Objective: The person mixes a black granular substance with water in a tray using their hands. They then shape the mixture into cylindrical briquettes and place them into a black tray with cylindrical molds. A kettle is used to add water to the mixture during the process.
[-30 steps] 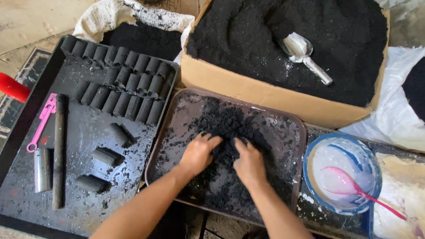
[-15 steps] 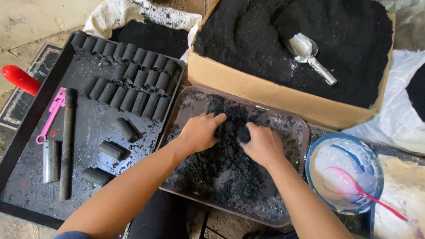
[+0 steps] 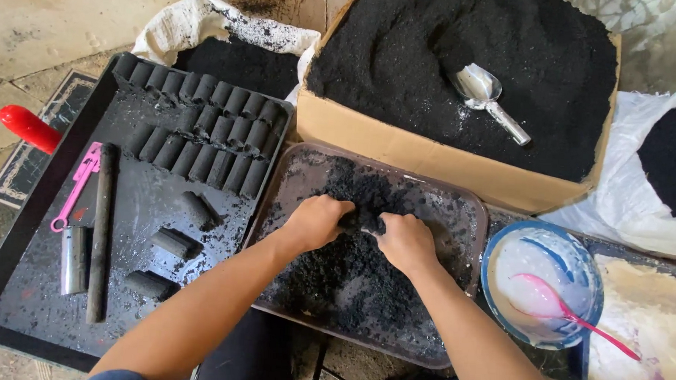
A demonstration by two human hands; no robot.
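Both hands in black mix, brown tray point(image 3: 470, 211).
Left hand point(image 3: 318, 221) & right hand point(image 3: 406, 240) each closed round a clump of black mix point(image 3: 349, 278), nearly touching.

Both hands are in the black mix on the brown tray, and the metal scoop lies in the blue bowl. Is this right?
Not quite. In the head view the scoop lies in the cardboard box of black powder; the blue bowl holds a pink spoon. Both hands, left and right, are indeed in the mix on the tray.

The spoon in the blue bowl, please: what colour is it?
Pink, seen in the head view: spoon in the bowl.
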